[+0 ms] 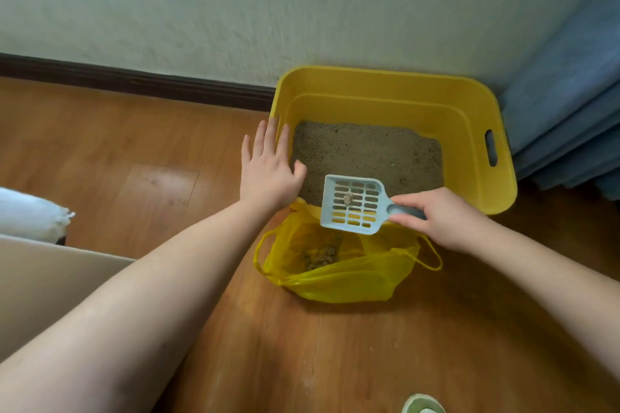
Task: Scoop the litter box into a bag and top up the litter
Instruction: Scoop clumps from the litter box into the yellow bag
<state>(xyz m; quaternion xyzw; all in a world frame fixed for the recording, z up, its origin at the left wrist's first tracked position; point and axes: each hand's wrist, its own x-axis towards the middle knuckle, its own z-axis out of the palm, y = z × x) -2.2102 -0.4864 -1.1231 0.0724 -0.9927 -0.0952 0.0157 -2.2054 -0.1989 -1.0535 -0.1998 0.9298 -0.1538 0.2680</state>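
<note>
Your right hand (pixel 446 221) pinched the scoop (pixel 352 203), one clump aboard, over the bag (pixel 335 278) beside the box (pixel 396 90). Your left hand (pixel 268 168), fingers spread, lay at the box's rim. Clumps were bagged already; topping up remained.

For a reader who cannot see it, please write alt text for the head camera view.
The right hand holds a pale blue slotted scoop with one clump above an open yellow bag. The left hand rests flat on the yellow litter box rim, on a wooden floor.
</note>
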